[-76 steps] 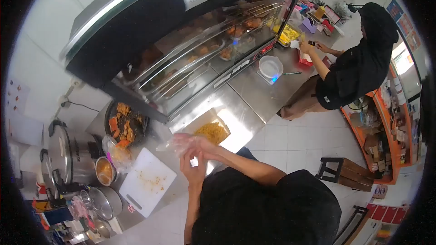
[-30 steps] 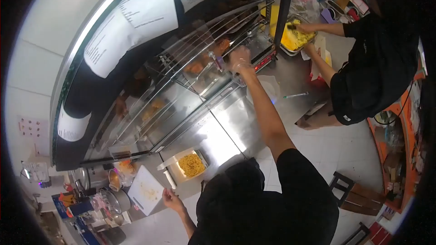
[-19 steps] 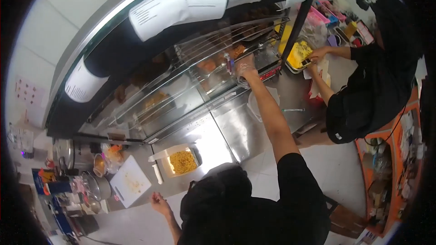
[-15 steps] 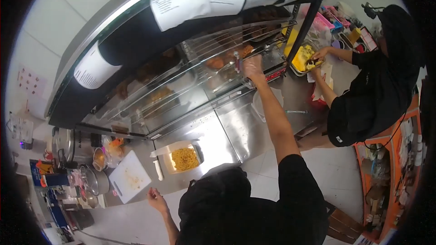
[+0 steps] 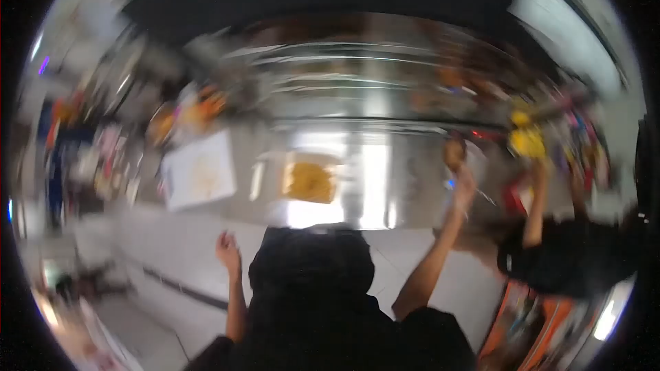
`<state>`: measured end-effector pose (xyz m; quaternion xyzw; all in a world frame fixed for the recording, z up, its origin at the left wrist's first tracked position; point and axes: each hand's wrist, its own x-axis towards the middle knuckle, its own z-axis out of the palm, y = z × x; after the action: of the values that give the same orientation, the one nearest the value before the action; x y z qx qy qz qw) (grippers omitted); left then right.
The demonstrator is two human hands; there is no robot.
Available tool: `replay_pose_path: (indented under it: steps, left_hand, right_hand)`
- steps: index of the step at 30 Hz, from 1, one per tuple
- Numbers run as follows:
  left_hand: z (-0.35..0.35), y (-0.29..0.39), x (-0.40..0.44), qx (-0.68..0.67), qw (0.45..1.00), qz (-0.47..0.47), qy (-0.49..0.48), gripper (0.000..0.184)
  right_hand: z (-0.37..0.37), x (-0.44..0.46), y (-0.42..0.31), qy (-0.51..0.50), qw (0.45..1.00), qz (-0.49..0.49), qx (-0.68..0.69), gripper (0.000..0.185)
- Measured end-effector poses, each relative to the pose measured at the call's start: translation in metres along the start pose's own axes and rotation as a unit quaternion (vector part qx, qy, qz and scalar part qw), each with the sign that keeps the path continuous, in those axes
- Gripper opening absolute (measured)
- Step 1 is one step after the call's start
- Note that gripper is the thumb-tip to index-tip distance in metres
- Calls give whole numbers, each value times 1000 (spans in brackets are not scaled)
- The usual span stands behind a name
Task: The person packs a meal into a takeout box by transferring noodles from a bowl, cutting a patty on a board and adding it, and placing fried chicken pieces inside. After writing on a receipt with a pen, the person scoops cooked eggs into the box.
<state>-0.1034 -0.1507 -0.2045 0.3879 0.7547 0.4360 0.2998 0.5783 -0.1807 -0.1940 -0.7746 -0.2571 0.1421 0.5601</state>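
Note:
The view is smeared by motion. My right hand (image 5: 465,191) is over the steel counter at the right, closed on a brown piece of food (image 5: 454,154) that sticks out past the fingers. A small blue spot shows beside that hand; I cannot make out what it is. Low at the left, in front of the counter edge, my left hand (image 5: 228,249) hangs apart from everything, its fingers blurred and seemingly curled. Between the hands stands an open box of yellow food (image 5: 311,182) on the counter. A white-handled knife (image 5: 258,180) lies left of it, beside a stained white cutting board (image 5: 199,170).
A glass display case (image 5: 330,69) with wire racks and brown food runs along the back. At the right a co-worker (image 5: 577,254) in black reaches towards yellow food (image 5: 526,141). Bowls and an orange-topped bag (image 5: 206,104) crowd the left.
My right hand has come out of the display case and down over the counter with the brown food. The camera view has turned. My left hand stays low.

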Motion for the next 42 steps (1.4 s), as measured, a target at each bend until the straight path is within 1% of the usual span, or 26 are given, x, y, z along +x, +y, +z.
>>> replay_pose_path:
  steps: [1, 2, 3, 4, 6, 7, 8, 9, 11, 14, 17, 18, 20, 21, 23, 24, 26, 28, 31, 33, 34, 36, 38, 40, 41, 42]
  left_hand:
    - [-5, 4, 5, 90, 995, 34, 2, 26]
    - [-6, 8, 11, 101, 993, 56, 15, 23]
    - [-7, 10, 21, 139, 982, 121, 28, 22]
    - [-6, 25, 27, 155, 980, 125, 22, 27]
    - [-6, 37, 50, 150, 983, 103, -3, 24]
    - [-8, 35, 66, 143, 985, 98, -10, 24]
    - [-7, 31, 81, 124, 986, 106, -14, 23]
    - [-10, 30, 97, 106, 987, 117, -22, 22]
    - [-26, 18, 125, 100, 988, 116, -32, 22]
    - [-64, 11, 165, 63, 989, 129, -24, 18]
    - [-105, -31, 196, 58, 991, 122, 11, 17]
    - [-119, -33, 201, 67, 995, 79, 14, 16]
    - [-141, -56, 209, 69, 995, 71, 13, 16]
    - [-148, -61, 215, 76, 994, 74, 16, 16]
    - [-156, -68, 221, 77, 994, 75, -5, 15]
    - [-158, -70, 225, 82, 993, 79, -13, 15]
    - [-157, -70, 231, 81, 991, 97, -36, 16]
    - [-154, -65, 236, 82, 993, 64, -52, 16]
    - [-146, -56, 239, 93, 986, 110, -77, 18]
    - [-135, -54, 240, 107, 974, 182, -80, 19]
    - [-131, -54, 242, 104, 972, 181, -106, 19]
    - [-121, -71, 250, 114, 964, 190, -148, 17]
    - [-110, -48, 244, 127, 950, 222, -180, 18]
    - [-92, -32, 242, 112, 950, 219, -193, 21]
    - [-85, -30, 243, 97, 952, 217, -193, 22]
    - [-78, -22, 243, 109, 937, 277, -185, 22]
  right_hand:
    - [7, -38, -39, -67, 992, 22, 108, 32]
    - [23, -68, -53, -77, 988, 60, 121, 32]
    - [41, -96, -55, -171, 972, 133, 95, 34]
    - [59, -119, -61, -248, 946, 202, 56, 36]
    - [125, -180, -109, -335, 926, 171, 20, 34]
    - [162, -191, -158, -469, 832, 290, 59, 27]
    - [199, -225, -166, -449, 879, 149, 61, 33]
    - [236, -244, -192, -481, 814, 265, 192, 29]
    - [300, -276, -231, -565, 771, 243, 168, 31]
    - [370, -312, -265, -594, 784, 178, 44, 32]
    - [417, -326, -271, -630, 767, 118, 5, 28]
    - [427, -331, -269, -629, 768, 117, -6, 28]
    - [440, -347, -258, -578, 728, 286, 234, 19]
    - [446, -355, -268, -569, 735, 285, 233, 19]
    - [459, -369, -284, -476, 644, 394, 451, 27]
    - [469, -371, -275, -462, 624, 409, 480, 34]
    - [481, -377, -266, -433, 644, 384, 501, 35]
    - [484, -376, -269, -393, 665, 353, 528, 37]
    - [461, -359, -271, -416, 710, 347, 450, 49]
    - [448, -350, -276, -440, 640, 280, 564, 53]
    - [433, -348, -280, -414, 638, 305, 573, 55]
    - [403, -336, -286, -368, 673, 309, 562, 52]
    - [373, -320, -284, -343, 697, 305, 551, 51]
    - [339, -301, -273, -198, 737, 361, 536, 47]
    - [316, -288, -259, -187, 731, 324, 571, 47]
    - [293, -273, -224, -221, 799, 284, 482, 48]
